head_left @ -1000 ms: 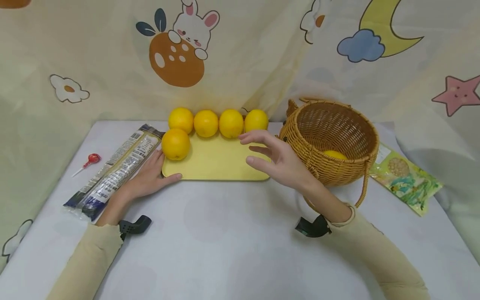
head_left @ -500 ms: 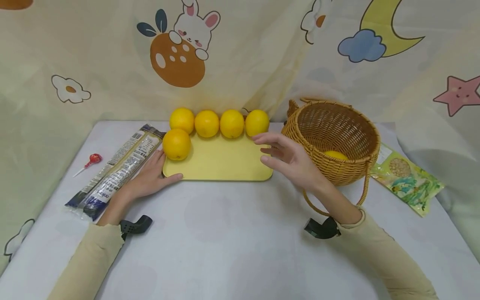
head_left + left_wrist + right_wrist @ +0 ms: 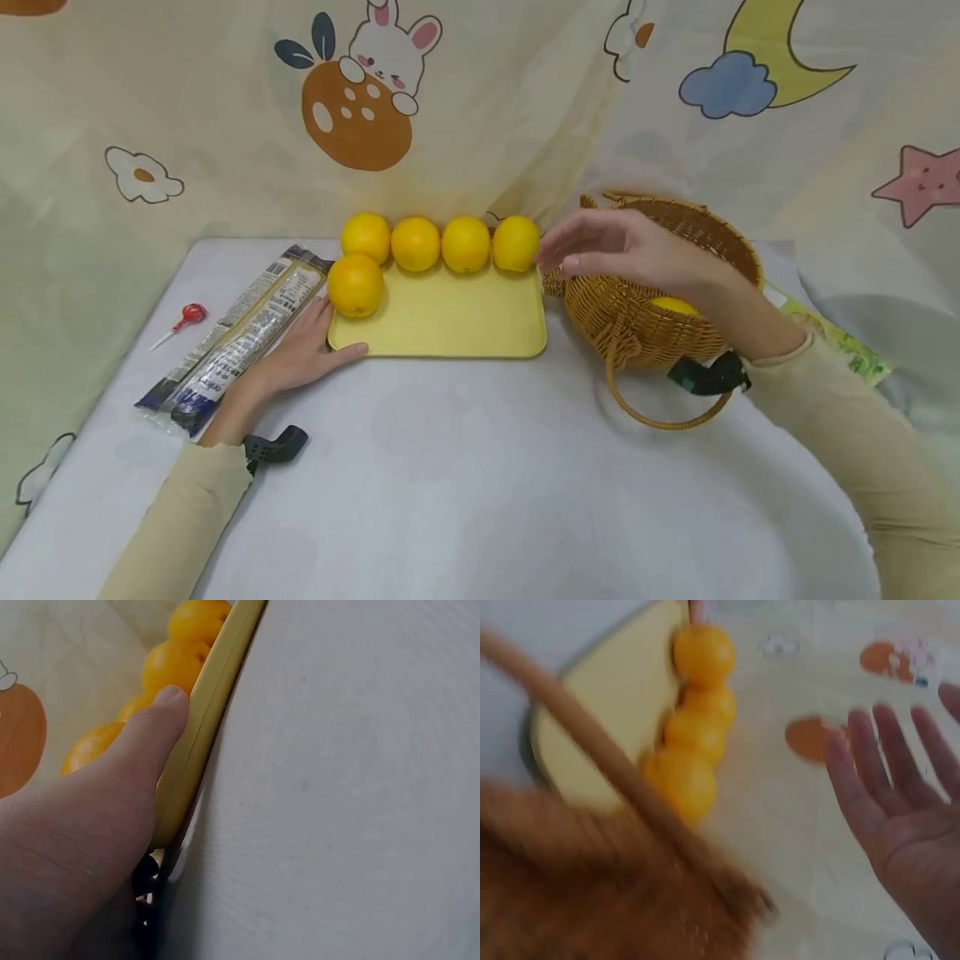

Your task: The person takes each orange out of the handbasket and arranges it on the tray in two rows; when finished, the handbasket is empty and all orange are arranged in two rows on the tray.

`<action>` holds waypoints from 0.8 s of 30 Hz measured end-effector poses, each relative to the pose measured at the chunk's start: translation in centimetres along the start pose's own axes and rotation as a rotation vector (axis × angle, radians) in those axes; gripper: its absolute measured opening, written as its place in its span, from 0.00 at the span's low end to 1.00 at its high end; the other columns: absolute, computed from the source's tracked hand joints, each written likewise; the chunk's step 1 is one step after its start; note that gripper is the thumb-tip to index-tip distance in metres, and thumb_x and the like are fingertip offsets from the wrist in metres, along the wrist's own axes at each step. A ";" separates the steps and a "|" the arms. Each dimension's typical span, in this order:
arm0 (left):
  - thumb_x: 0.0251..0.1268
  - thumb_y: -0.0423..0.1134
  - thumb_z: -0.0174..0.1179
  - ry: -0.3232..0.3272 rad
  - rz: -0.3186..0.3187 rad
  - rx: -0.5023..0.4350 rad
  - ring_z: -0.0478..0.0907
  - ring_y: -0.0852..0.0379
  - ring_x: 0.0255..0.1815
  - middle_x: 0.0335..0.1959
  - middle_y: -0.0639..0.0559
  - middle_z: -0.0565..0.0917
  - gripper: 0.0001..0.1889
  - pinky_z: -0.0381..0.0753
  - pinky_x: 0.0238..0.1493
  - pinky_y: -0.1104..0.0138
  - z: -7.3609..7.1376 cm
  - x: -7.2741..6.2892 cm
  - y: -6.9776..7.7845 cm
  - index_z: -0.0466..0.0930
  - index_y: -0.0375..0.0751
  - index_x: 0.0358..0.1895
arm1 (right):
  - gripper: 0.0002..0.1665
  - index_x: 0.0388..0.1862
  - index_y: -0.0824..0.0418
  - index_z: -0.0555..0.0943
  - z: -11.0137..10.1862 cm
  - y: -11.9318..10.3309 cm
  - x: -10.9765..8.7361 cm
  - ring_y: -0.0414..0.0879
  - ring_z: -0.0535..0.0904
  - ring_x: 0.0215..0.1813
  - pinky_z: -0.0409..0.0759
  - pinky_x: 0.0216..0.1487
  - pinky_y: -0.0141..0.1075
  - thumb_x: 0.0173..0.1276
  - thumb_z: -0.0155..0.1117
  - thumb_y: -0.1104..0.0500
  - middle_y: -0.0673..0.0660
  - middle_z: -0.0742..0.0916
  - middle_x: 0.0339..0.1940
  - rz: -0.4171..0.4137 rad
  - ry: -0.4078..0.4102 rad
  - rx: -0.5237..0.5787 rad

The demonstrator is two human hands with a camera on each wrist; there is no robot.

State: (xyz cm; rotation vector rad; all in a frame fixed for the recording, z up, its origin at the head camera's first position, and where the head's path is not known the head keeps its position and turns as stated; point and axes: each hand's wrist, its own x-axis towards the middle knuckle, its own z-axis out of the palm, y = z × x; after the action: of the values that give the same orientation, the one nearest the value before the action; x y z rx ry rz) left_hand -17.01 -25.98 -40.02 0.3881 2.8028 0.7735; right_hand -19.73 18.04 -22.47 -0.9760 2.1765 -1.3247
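A yellow tray [image 3: 442,329] bears several oranges [image 3: 465,244], most in a row along its back edge and one at the left. My left hand [image 3: 303,354] rests at the tray's front left corner, its thumb [image 3: 161,727] touching the rim in the left wrist view. Over the left side of a wicker basket [image 3: 622,321], my right hand [image 3: 622,246] hovers with nothing in it, its fingertips close to the rightmost orange. That hand's fingers [image 3: 866,754] are spread loosely in the right wrist view. Inside the basket, one orange [image 3: 672,306] is partly hidden by the right forearm.
Left of the tray lie a long clear-and-blue packet [image 3: 236,337] and a red lollipop [image 3: 192,313]. A green packet [image 3: 840,337] lies right of the basket, partly behind the right arm. The basket's handle [image 3: 667,425] hangs down onto the white table [image 3: 450,483]. A printed cloth hangs behind.
My right hand has moved right and a little away from me, from above the tray's right side to over the basket. The left hand and the oranges stay in place.
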 end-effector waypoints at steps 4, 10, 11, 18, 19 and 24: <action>0.62 0.65 0.56 0.002 0.002 0.001 0.31 0.42 0.81 0.81 0.48 0.30 0.55 0.37 0.78 0.42 0.0 0.2 0.0 0.29 0.46 0.78 | 0.16 0.58 0.69 0.75 -5.6 0.5 0.9 0.50 0.81 0.57 0.81 0.59 0.35 0.75 0.49 0.67 0.62 0.83 0.56 -0.011 -0.202 -0.042; 0.62 0.65 0.56 0.007 0.007 -0.005 0.32 0.41 0.81 0.81 0.47 0.32 0.55 0.38 0.77 0.40 0.0 0.1 -0.2 0.30 0.46 0.79 | 0.18 0.60 0.69 0.75 -11.0 4.0 1.4 0.46 0.80 0.62 0.78 0.64 0.37 0.77 0.48 0.61 0.59 0.82 0.60 0.349 -0.379 -0.097; 0.62 0.65 0.56 0.012 0.011 -0.004 0.32 0.42 0.81 0.81 0.47 0.32 0.55 0.38 0.78 0.40 0.0 0.1 -0.3 0.30 0.46 0.79 | 0.19 0.61 0.68 0.74 -11.5 4.7 1.5 0.44 0.79 0.62 0.77 0.65 0.37 0.78 0.48 0.60 0.57 0.82 0.61 0.407 -0.393 -0.105; 0.62 0.65 0.57 0.017 0.030 0.002 0.32 0.43 0.82 0.81 0.48 0.32 0.54 0.38 0.78 0.42 0.0 0.5 -0.2 0.30 0.48 0.79 | 0.25 0.68 0.64 0.69 -12.5 8.8 1.9 0.52 0.73 0.70 0.72 0.70 0.46 0.77 0.51 0.55 0.56 0.79 0.65 0.599 -0.443 -0.052; 0.62 0.65 0.57 0.015 0.029 0.000 0.32 0.43 0.82 0.81 0.48 0.32 0.54 0.38 0.78 0.43 0.0 0.5 -0.2 0.30 0.47 0.79 | 0.27 0.70 0.64 0.67 -12.3 9.2 1.9 0.54 0.70 0.71 0.70 0.72 0.49 0.76 0.52 0.54 0.57 0.77 0.68 0.610 -0.441 -0.047; 0.63 0.64 0.57 -0.002 0.010 -0.007 0.33 0.43 0.81 0.81 0.47 0.33 0.55 0.37 0.78 0.43 0.0 0.2 -0.2 0.30 0.46 0.79 | 0.39 0.77 0.65 0.54 -11.0 11.2 2.1 0.62 0.57 0.77 0.65 0.74 0.55 0.74 0.54 0.51 0.66 0.60 0.78 0.658 -0.499 -0.088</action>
State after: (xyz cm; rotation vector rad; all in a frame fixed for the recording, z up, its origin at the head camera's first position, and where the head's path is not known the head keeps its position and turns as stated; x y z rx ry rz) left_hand -17.25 -26.11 -40.19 0.4019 2.7978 0.7840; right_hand -32.20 26.46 -27.23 -0.4685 1.9156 -0.6034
